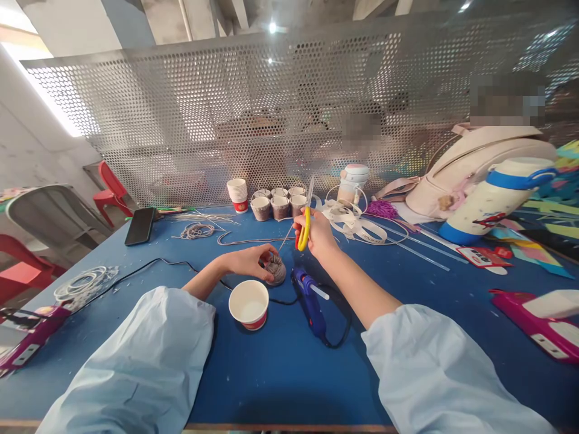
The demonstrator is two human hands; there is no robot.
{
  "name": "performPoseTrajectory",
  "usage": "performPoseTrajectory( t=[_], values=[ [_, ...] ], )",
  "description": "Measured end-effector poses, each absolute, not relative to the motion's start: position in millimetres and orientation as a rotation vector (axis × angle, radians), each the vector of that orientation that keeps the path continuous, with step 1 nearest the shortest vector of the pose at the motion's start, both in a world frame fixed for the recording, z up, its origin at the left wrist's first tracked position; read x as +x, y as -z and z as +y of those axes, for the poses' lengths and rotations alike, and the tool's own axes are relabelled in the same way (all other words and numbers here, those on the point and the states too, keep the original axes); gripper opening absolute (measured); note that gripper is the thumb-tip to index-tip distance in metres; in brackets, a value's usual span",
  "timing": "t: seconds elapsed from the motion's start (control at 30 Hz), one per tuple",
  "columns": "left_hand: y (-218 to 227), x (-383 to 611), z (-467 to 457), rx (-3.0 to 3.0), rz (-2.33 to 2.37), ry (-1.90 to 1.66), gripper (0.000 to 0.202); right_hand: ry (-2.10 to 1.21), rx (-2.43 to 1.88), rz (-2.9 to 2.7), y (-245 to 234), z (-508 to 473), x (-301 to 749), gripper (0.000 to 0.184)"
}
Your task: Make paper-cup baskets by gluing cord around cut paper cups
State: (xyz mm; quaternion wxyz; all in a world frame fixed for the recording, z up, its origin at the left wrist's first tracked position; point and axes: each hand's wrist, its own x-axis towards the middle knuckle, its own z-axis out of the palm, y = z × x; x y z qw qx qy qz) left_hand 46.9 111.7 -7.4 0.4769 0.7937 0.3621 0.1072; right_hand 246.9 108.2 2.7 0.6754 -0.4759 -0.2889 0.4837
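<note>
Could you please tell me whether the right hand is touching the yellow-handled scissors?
Touching: the head view shows the right hand holding the yellow-handled scissors, with its fingers directly against the handle.

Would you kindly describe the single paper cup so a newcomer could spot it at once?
On the blue table, find the left hand. Just nearer the front edge stands an open paper cup, white inside, red low outside. It stands alone, unlike the stacked cups and the brown-sided cups by the perforated screen.

Left hand (248, 261) curls downward, right hand (319, 234) clenched slightly higher.
</note>
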Motion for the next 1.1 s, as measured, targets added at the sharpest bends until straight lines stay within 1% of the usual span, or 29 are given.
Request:
performPoseTrajectory(
  t=[0.1,0.27,0.37,0.5,0.63,0.73,0.9,0.93,1.0,1.1],
  values=[
    [10,42,118,1.860,0.887,-0.384,0.048,-1.049,-1.049,-0.635,-4,109,251,0.014],
    [15,25,140,1.641,0.875,-0.656,0.047,-0.954,-1.003,-0.568,-2,115,263,0.034],
    [17,14,151,1.499,0.844,-0.776,0.039,-0.917,-0.998,-0.515,-1,117,267,0.033],
    [22,9,158,1.405,0.836,-0.798,0.026,-0.922,-1.009,-0.478,-3,116,268,0.028],
    [28,16,157,1.456,0.907,-0.765,0.030,-0.949,-1.031,-0.478,-3,114,264,0.012],
    [23,22,148,1.595,0.941,-0.661,0.036,-0.961,-1.043,-0.491,-2,113,261,0.013],
    [1,22,130,1.873,0.898,-0.296,0.043,-0.945,-1.036,-0.511,-1,112,261,0.010],
    [-2,22,127,1.909,0.894,-0.241,0.044,-0.939,-1.031,-0.514,-1,113,262,0.011],
    [-6,23,124,1.960,0.888,-0.159,0.045,-0.928,-1.020,-0.520,-1,114,264,0.021],
    [-7,26,120,2.004,0.867,-0.100,0.045,-0.915,-1.003,-0.525,0,115,266,0.031]
  ],
)
